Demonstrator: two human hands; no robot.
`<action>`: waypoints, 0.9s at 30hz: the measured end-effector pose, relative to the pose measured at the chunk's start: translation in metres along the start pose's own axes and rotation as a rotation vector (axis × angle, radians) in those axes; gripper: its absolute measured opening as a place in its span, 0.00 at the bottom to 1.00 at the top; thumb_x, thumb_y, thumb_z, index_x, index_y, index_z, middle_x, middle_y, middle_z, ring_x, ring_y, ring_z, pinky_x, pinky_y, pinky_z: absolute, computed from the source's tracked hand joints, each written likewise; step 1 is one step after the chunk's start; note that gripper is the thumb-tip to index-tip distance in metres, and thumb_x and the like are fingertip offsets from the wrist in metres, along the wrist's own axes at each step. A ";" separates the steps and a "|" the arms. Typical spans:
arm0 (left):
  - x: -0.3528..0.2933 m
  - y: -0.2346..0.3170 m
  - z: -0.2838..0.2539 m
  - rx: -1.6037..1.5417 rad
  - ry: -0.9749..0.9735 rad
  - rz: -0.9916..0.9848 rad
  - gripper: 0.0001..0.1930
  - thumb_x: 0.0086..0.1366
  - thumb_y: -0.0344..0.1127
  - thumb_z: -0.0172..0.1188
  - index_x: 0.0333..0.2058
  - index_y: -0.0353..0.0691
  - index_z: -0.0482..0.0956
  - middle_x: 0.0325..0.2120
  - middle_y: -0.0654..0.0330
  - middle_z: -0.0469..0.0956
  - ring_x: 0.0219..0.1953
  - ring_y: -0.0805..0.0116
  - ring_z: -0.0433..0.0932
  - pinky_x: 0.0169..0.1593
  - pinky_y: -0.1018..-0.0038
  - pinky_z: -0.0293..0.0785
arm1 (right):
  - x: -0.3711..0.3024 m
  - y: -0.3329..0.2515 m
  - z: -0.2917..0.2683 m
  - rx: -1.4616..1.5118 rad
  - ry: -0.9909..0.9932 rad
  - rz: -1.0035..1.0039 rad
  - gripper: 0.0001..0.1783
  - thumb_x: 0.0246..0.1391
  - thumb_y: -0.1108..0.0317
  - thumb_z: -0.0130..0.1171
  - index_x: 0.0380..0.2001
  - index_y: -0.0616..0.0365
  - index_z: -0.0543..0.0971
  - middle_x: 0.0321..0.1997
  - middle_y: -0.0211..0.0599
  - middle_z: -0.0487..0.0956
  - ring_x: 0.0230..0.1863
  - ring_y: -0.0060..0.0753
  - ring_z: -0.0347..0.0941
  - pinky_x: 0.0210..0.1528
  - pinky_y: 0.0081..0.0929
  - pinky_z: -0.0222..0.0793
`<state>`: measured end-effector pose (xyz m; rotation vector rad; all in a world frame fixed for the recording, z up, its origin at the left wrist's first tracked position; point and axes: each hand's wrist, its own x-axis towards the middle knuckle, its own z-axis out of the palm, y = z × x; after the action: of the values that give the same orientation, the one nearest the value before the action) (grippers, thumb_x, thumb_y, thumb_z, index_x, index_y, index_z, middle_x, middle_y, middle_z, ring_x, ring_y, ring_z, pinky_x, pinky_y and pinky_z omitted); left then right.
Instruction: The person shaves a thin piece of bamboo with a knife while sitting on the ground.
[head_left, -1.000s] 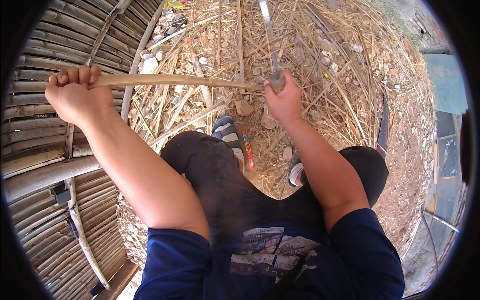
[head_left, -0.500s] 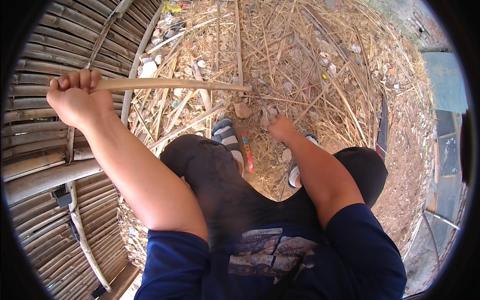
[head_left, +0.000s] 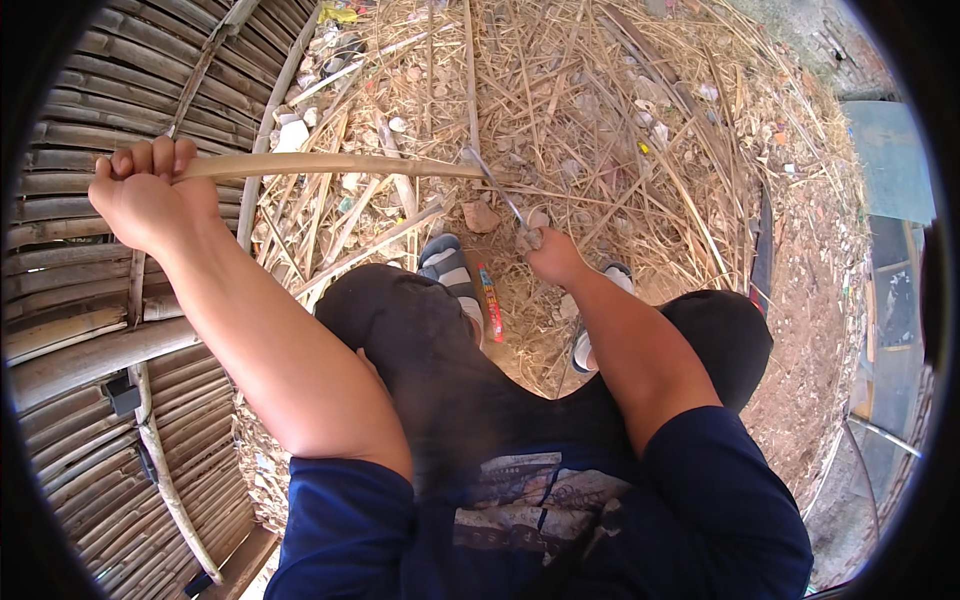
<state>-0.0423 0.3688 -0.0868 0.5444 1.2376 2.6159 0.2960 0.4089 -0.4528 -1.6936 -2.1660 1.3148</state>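
Observation:
My left hand is closed round the left end of a long, pale bamboo strip. The strip runs out level to the right over the littered ground and bends slightly. In my right hand is the handle of a knife with a thin blade, slanting up and to the left. The blade's upper part meets or crosses the strip's right end; whether it cuts into the strip I cannot tell. My fingers hide most of the knife's handle.
A bamboo-slat wall rises close on the left. Dry stalks and straw cover the ground. Between my sandalled feet lie a red packet and a brown stone. Blue-grey panels stand at the right.
The knife has moved slightly left, and more of its blade now shows beside the strip's right end. My left hand and the strip have shifted a little up and left.

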 end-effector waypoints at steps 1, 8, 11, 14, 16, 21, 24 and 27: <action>-0.001 0.000 0.001 -0.004 -0.012 0.000 0.13 0.68 0.36 0.40 0.22 0.46 0.57 0.16 0.67 0.51 0.18 0.73 0.46 0.24 0.73 0.46 | 0.001 0.005 -0.003 0.046 -0.100 0.118 0.28 0.45 0.65 0.57 0.46 0.77 0.74 0.37 0.63 0.81 0.38 0.58 0.81 0.43 0.41 0.76; 0.001 0.000 0.000 -0.005 -0.005 -0.007 0.13 0.68 0.37 0.41 0.22 0.46 0.56 0.16 0.67 0.51 0.18 0.73 0.46 0.24 0.72 0.47 | -0.004 -0.006 -0.009 -0.058 0.030 0.139 0.30 0.44 0.64 0.58 0.50 0.74 0.74 0.42 0.62 0.81 0.45 0.55 0.79 0.49 0.40 0.73; -0.001 0.000 0.003 0.003 -0.017 0.002 0.14 0.68 0.37 0.41 0.22 0.46 0.56 0.17 0.67 0.51 0.18 0.73 0.46 0.24 0.72 0.47 | -0.003 -0.017 -0.008 -0.017 -0.008 0.086 0.31 0.44 0.64 0.59 0.53 0.70 0.74 0.44 0.60 0.81 0.47 0.53 0.79 0.50 0.39 0.73; -0.004 0.003 0.002 0.012 -0.012 -0.005 0.14 0.69 0.38 0.40 0.22 0.46 0.57 0.16 0.66 0.52 0.18 0.73 0.46 0.24 0.72 0.47 | -0.004 -0.028 -0.014 0.080 0.022 0.180 0.29 0.44 0.61 0.61 0.51 0.65 0.76 0.42 0.56 0.81 0.45 0.51 0.79 0.49 0.37 0.73; -0.005 0.006 0.003 -0.031 -0.111 -0.049 0.14 0.69 0.38 0.41 0.22 0.46 0.57 0.16 0.67 0.51 0.18 0.73 0.46 0.24 0.72 0.47 | -0.004 -0.039 -0.017 0.161 0.062 0.118 0.29 0.47 0.58 0.62 0.49 0.66 0.76 0.42 0.56 0.81 0.44 0.52 0.79 0.50 0.38 0.73; -0.026 0.011 0.020 -0.153 -0.408 -0.093 0.16 0.69 0.39 0.43 0.21 0.47 0.57 0.16 0.67 0.50 0.18 0.74 0.46 0.25 0.74 0.47 | -0.011 -0.135 -0.069 0.479 0.136 -0.122 0.27 0.51 0.57 0.66 0.50 0.63 0.75 0.42 0.47 0.81 0.41 0.39 0.79 0.48 0.33 0.73; -0.047 0.015 0.033 -0.244 -0.619 -0.136 0.16 0.70 0.41 0.46 0.21 0.47 0.57 0.16 0.68 0.52 0.19 0.74 0.46 0.24 0.73 0.47 | -0.026 -0.190 -0.103 0.631 0.115 -0.276 0.25 0.51 0.63 0.68 0.51 0.60 0.75 0.41 0.38 0.80 0.37 0.27 0.76 0.40 0.27 0.71; -0.073 0.015 0.054 -0.254 -0.693 -0.163 0.19 0.72 0.44 0.44 0.21 0.45 0.59 0.15 0.67 0.53 0.18 0.74 0.49 0.24 0.73 0.49 | -0.046 -0.219 -0.132 0.733 0.059 -0.550 0.24 0.49 0.72 0.70 0.50 0.59 0.75 0.40 0.26 0.74 0.29 0.16 0.71 0.26 0.19 0.70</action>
<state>0.0463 0.3731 -0.0616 1.1120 0.6823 2.1058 0.2219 0.4418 -0.2059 -0.7806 -1.6138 1.5605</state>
